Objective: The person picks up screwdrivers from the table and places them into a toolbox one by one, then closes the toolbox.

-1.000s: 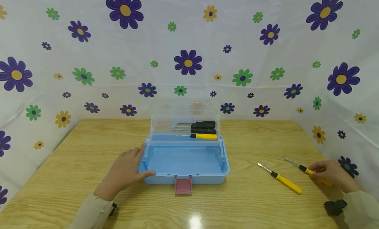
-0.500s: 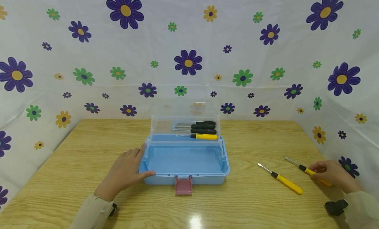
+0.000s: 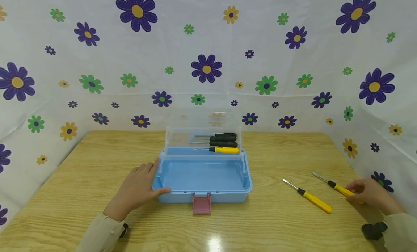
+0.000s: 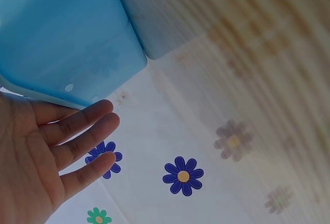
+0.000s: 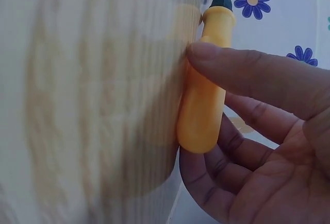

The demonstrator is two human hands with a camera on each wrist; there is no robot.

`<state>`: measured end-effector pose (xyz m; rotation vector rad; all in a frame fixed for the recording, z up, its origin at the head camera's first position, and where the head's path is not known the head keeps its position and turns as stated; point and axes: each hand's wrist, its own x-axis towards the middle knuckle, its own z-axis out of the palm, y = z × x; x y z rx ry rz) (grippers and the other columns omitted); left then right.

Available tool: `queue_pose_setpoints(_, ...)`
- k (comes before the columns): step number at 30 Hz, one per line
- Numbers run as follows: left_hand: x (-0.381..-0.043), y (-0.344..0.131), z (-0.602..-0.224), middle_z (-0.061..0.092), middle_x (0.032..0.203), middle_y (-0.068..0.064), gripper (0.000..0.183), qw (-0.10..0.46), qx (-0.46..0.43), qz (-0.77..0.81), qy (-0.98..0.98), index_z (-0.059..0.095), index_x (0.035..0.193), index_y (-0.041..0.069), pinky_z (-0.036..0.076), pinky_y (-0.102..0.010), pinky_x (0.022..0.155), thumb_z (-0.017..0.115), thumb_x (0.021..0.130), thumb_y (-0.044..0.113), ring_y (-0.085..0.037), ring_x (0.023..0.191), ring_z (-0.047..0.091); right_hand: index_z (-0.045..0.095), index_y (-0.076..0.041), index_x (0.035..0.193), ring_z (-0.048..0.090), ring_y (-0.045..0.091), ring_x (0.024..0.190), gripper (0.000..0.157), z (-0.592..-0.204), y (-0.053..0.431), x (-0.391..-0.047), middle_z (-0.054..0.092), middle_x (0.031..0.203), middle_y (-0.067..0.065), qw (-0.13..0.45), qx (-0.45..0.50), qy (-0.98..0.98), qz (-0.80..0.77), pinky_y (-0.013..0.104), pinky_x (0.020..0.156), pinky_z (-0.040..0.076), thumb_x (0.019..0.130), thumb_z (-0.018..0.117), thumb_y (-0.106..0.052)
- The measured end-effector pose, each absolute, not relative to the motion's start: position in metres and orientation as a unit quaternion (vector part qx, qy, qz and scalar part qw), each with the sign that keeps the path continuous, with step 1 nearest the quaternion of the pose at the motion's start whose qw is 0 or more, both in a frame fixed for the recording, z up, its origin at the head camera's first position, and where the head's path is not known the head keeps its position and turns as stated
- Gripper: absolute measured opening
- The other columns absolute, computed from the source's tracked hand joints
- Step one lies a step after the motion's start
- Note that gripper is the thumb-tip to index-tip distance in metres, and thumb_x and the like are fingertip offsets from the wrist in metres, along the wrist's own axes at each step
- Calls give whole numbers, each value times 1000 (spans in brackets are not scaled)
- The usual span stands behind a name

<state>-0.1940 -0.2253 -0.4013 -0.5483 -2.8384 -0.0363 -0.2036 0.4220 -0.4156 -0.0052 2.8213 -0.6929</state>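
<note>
An opened light blue toolbox (image 3: 205, 197) with a pink latch stands mid-table. My left hand (image 3: 135, 188) rests at its left front corner, thumb on the front rim; the left wrist view shows the other fingers nearly straight against its side. On the raised clear tray (image 3: 182, 156) lie one yellow-handled screwdriver (image 3: 226, 150) and several black-handled screwdrivers (image 3: 223, 138). Far right, my right hand (image 3: 373, 194) is around the handle end of a yellow screwdriver (image 3: 342, 190) lying on the table. Its thumb overlaps the handle, with loosely bent fingers behind. Another yellow screwdriver (image 3: 314, 201) lies to the left.
Wooden table (image 3: 267, 223) surrounds the toolbox, ending at a flowered white cloth (image 3: 267, 63) behind and at both sides. The toolbox's clear lid (image 3: 195, 118) stands up at the back. A dark device (image 3: 374, 231) is worn on the right wrist.
My right hand has shifted slightly right along the screwdriver's handle, while that screwdriver stays in place. The left hand and the toolbox have not moved.
</note>
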Motion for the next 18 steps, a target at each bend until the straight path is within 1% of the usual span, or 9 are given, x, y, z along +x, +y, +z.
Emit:
queue_pose_setpoints(4, -194, -225, -401, 60, 117, -21, 101, 122, -187, -13, -975, 36, 140, -8, 47, -51, 93, 58, 77, 68, -35, 107, 59, 66, 8, 95, 49, 5, 69, 39, -417, 421, -204, 64, 81, 0, 122, 11, 963, -241, 21, 58, 43, 75, 78, -22)
queue_pose_setpoints(6, -194, -226, -401, 60, 118, -21, 101, 122, -187, -12, -975, 36, 140, -8, 47, -51, 93, 58, 77, 68, -35, 107, 59, 67, 8, 96, 49, 7, 69, 40, -417, 421, -204, 64, 81, 0, 122, 13, 963, -241, 21, 58, 43, 76, 77, -24)
queue_pose_setpoints(9, -195, -226, -401, 60, 118, -21, 102, 122, -187, -13, -975, 36, 140, -8, 47, -51, 93, 58, 77, 68, -35, 107, 59, 67, 8, 98, 50, 8, 70, 46, -416, 419, -205, 65, 82, 2, 118, 17, 964, -239, 21, 58, 43, 76, 77, -31)
queue_pose_setpoints(12, -195, -226, -401, 60, 118, -21, 102, 120, -187, -14, -975, 35, 141, -8, 47, -51, 93, 58, 77, 68, -35, 108, 59, 67, 8, 100, 50, 10, 73, 54, -414, 418, -206, 67, 85, 6, 110, 17, 966, -235, 22, 59, 43, 76, 76, -40)
queue_pose_setpoints(14, -195, -226, -401, 60, 119, -21, 102, 119, -186, -15, -975, 35, 141, -8, 46, -51, 94, 58, 77, 68, -35, 108, 59, 67, 8, 101, 51, 10, 74, 57, -412, 416, -206, 67, 87, 9, 104, 18, 966, -234, 22, 60, 43, 76, 74, -43)
queue_pose_setpoints(18, -194, -226, -401, 60, 119, -21, 102, 117, -185, -18, -976, 35, 141, -8, 46, -51, 94, 58, 77, 68, -35, 108, 58, 65, 10, 104, 51, 7, 72, 52, -409, 414, -206, 68, 89, 14, 89, 16, 967, -240, 22, 58, 45, 80, 73, -36)
